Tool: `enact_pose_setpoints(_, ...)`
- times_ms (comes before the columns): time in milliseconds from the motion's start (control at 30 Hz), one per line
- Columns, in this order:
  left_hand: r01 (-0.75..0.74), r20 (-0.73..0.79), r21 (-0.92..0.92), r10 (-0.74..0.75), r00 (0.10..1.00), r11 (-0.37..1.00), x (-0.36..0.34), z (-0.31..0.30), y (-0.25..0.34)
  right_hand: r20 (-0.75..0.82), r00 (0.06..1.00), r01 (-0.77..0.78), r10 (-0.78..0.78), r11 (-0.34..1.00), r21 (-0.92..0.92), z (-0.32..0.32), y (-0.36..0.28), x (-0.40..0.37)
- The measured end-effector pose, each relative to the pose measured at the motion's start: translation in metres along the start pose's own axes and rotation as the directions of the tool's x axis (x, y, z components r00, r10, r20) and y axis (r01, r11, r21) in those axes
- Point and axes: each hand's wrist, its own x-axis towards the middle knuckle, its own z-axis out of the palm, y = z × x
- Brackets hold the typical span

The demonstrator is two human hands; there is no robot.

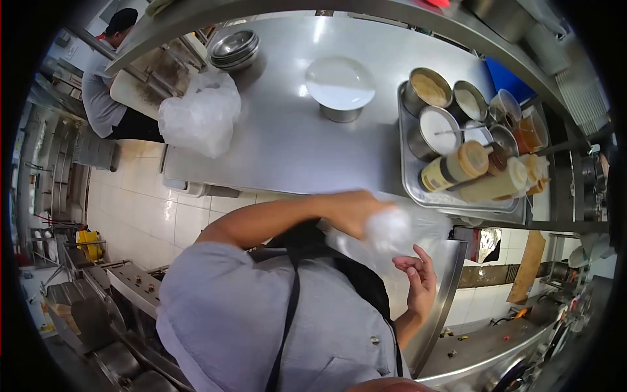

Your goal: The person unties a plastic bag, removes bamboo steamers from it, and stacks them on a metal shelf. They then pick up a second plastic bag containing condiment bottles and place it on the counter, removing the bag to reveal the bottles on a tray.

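You're gripping a crinkly clear bag (392, 230) in your left hand (353, 212), at the smooth steel counter's (287, 144) near edge. Your right hand (418, 277) is hovering beside it, fingers loosely curled, empty. Labels on the bottles (457, 166) are showing too blurred to read.

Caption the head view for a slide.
Left hand holds a clear plastic bag beside the open right hand, near a steel counter.

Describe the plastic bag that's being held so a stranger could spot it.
Start at the long stainless steel counter and find the steel tray of sauce bottles at its right end. Just below that tray in the picture, the thin clear plastic bag is bunched in the left hand. The other crumpled clear bag lies unheld at the counter's left end.
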Motion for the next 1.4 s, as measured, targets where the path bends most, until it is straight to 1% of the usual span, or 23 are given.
enact_pose_setpoints(67, 0.127, -0.179, -0.109, -0.145, 0.973, 0.986, -0.073, -0.063, -0.007, 0.061, 0.998, 0.000, 0.003, 0.999, -0.046, 0.021, -0.011, 0.011)
enact_pose_setpoints(100, 0.196, -0.466, 0.310, -0.031, 0.884, 0.930, -0.128, -0.081, -0.040, 0.094, 0.996, 0.002, 0.009, 0.993, -0.120, 0.024, -0.010, 0.018)
enact_pose_setpoints(133, 0.417, -0.570, 0.172, -0.255, 0.781, 0.893, -0.173, -0.115, -0.014, 0.123, 0.992, 0.004, 0.020, 0.982, -0.190, 0.028, -0.009, 0.022)
enact_pose_setpoints(167, 0.395, -0.628, -0.146, -0.393, 0.672, 0.907, -0.212, -0.141, 0.016, 0.120, 0.992, -0.008, 0.035, 0.976, -0.218, 0.036, -0.008, 0.030)
enact_pose_setpoints(200, 0.372, -0.862, -0.233, -0.368, 0.349, 0.898, -0.260, -0.143, 0.003, 0.116, 0.992, -0.015, 0.042, 0.976, -0.219, 0.042, -0.008, 0.037)
enact_pose_setpoints(267, 0.633, -0.993, 0.081, 0.006, 0.119, 0.770, -0.313, -0.173, -0.002, 0.126, 0.989, -0.031, 0.073, 0.951, -0.307, 0.056, -0.008, 0.050)
enact_pose_setpoints(300, 0.674, -0.987, 0.095, 0.157, -0.032, 0.732, -0.332, -0.179, -0.025, 0.114, 0.989, -0.055, 0.094, 0.950, -0.309, 0.065, -0.010, 0.056)
enact_pose_setpoints(367, 0.857, -0.807, 0.003, 0.508, -0.303, 0.516, -0.352, -0.190, -0.100, 0.095, 0.991, -0.064, 0.096, 0.954, -0.294, 0.081, -0.004, 0.069)
enact_pose_setpoints(433, 0.856, -0.719, -0.210, 0.518, -0.463, 0.473, -0.366, -0.202, -0.205, 0.080, 0.991, -0.068, 0.103, 0.932, -0.357, 0.096, 0.002, 0.081)
enact_pose_setpoints(500, 0.898, -0.804, -0.415, 0.404, -0.437, 0.146, -0.374, -0.211, -0.306, 0.103, 0.991, -0.025, 0.083, 0.882, -0.471, 0.114, 0.003, 0.087)
enact_pose_setpoints(567, 0.913, -0.880, -0.273, 0.463, -0.109, -0.303, -0.427, -0.237, -0.472, 0.086, 0.986, -0.072, 0.140, 0.838, -0.541, 0.125, 0.001, 0.082)
enact_pose_setpoints(600, 0.936, -0.929, -0.190, 0.363, -0.073, -0.296, -0.422, -0.244, -0.478, 0.080, 0.981, -0.098, 0.177, 0.808, -0.581, 0.125, 0.000, 0.079)
enact_pose_setpoints(800, 0.967, -0.998, -0.001, -0.059, 0.015, 0.253, -0.385, -0.266, -0.404, -0.063, 0.981, -0.186, 0.185, 0.782, -0.595, 0.110, 0.010, 0.057)
enact_pose_setpoints(867, 0.929, -0.991, -0.010, -0.124, 0.039, 0.371, -0.385, -0.258, -0.353, -0.137, 0.987, -0.041, -0.079, 0.709, -0.704, 0.081, 0.025, 0.052)
enact_pose_setpoints(900, 0.906, -0.985, -0.025, -0.163, 0.049, 0.423, -0.385, -0.254, -0.326, -0.240, 0.965, -0.093, -0.109, 0.712, -0.696, 0.071, 0.016, 0.053)
enact_pose_setpoints(1000, 0.850, -0.964, -0.120, -0.263, 0.023, 0.512, -0.379, -0.236, -0.241, -0.480, 0.794, -0.114, -0.373, 0.684, -0.720, 0.050, -0.015, 0.059)
enact_pose_setpoints(1033, 0.858, -0.966, -0.113, -0.257, 0.024, 0.502, -0.402, -0.236, -0.244, -0.513, 0.751, -0.084, -0.416, 0.710, -0.699, 0.048, -0.020, 0.066)
enact_pose_setpoints(1100, 0.733, -0.983, 0.132, -0.007, 0.183, 0.667, -0.435, -0.237, -0.245, -0.506, 0.643, 0.017, -0.576, 0.670, -0.742, 0.052, -0.027, 0.088)
enact_pose_setpoints(1200, 0.715, -0.997, 0.072, 0.020, 0.081, 0.696, -0.423, -0.213, -0.185, -0.421, 0.375, 0.068, -0.826, 0.478, -0.876, 0.067, -0.045, 0.128)
enact_pose_setpoints(1233, 0.696, -0.981, -0.148, -0.017, -0.192, 0.702, -0.400, -0.196, -0.156, -0.420, 0.376, 0.082, -0.826, 0.481, -0.873, 0.072, -0.053, 0.140)
enact_pose_setpoints(1267, 0.699, -0.980, -0.148, -0.008, -0.200, 0.699, -0.404, -0.192, -0.155, -0.451, 0.335, 0.019, -0.827, 0.484, -0.875, 0.075, -0.061, 0.150)
enact_pose_setpoints(1333, 0.779, -0.851, -0.220, 0.275, -0.447, 0.587, -0.409, -0.186, -0.163, -0.479, 0.290, -0.040, -0.828, 0.490, -0.871, 0.076, -0.068, 0.164)
enact_pose_setpoints(1400, 0.775, -0.749, -0.229, 0.401, -0.527, 0.590, -0.393, -0.175, -0.144, -0.460, 0.267, -0.138, -0.847, 0.438, -0.888, 0.072, -0.072, 0.175)
